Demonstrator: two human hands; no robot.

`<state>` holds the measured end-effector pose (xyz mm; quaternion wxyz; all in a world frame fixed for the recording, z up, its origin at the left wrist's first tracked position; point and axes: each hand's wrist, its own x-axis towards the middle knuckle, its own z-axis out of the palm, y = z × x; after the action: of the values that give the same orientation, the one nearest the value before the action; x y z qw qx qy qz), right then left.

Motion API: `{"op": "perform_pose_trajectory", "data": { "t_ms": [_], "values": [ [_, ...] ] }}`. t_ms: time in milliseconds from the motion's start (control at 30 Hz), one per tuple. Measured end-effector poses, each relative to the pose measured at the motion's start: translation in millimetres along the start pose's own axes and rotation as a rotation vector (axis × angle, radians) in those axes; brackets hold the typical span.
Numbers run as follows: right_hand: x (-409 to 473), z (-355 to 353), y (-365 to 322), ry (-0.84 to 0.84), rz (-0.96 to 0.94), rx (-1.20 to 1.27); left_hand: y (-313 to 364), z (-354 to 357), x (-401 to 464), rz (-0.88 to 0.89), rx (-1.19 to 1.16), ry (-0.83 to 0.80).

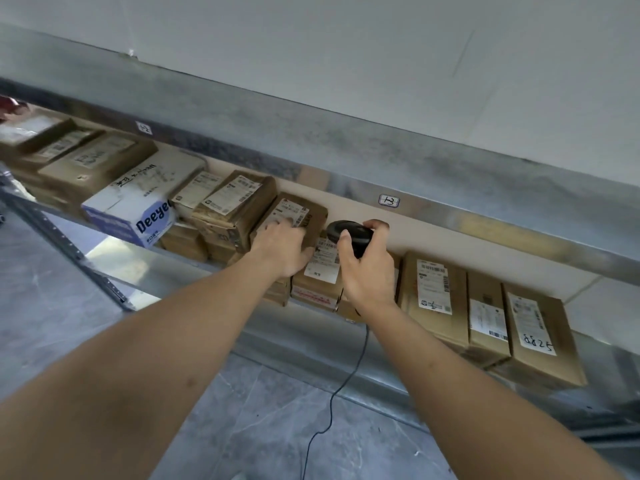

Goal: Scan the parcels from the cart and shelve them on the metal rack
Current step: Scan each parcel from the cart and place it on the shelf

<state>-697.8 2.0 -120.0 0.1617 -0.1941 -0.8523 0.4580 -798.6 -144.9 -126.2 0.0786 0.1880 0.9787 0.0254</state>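
Two bare arms are stretched out from the bottom of the view toward the rack. A small brown box on the shelf is touched by the left hand. Its fingers are laid mostly flat on the top of the box, over the white label, and nothing is pinched. A black scanner is held tight in the right hand, with the fingers and thumb wrapped round it. A thin black cord hangs down from it toward the grey floor.

The box is set on top of other boxes, in the middle of the shelf, just beside the scanner. More boxes are lined up to the left and right. A white box with blue letters is seen on the left. No cart can be seen.

The box is probably light, since it is small and made of cardboard. It should feel stiff, but its corners look a bit bent, so it could be squashed if it is squeezed hard. The paper label may be a little slippery. It is best held by its two long sides, with the label left clear, so that the scanner can be pointed at it. It may tip off the pile if it is pushed too far.
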Motion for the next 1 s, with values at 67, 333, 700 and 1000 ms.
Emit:
{"op": "perform_pose_trajectory", "data": {
  "t_ms": [67, 333, 700, 1000],
  "values": [
    [-4.3, -2.9, -1.7, 0.017, -0.004, 0.012, 5.4, -7.4, -8.8, 0.023, 0.004, 0.014],
    [-34.5, -17.1, -25.3, 0.106, -0.004, -0.008, 10.3, -31.9, -41.3, 0.109, -0.004, 0.071],
    [-106.2, -11.9, -64.7, 0.364, 0.054, -0.067, -6.4, -52.3, -72.0, 0.385, -0.033, 0.119],
    [-194.2, -43.9, -75.1, 0.615, 0.133, -0.124, 24.0, -63.9, -127.8, 0.666, 0.013, 0.092]
  ]
}}
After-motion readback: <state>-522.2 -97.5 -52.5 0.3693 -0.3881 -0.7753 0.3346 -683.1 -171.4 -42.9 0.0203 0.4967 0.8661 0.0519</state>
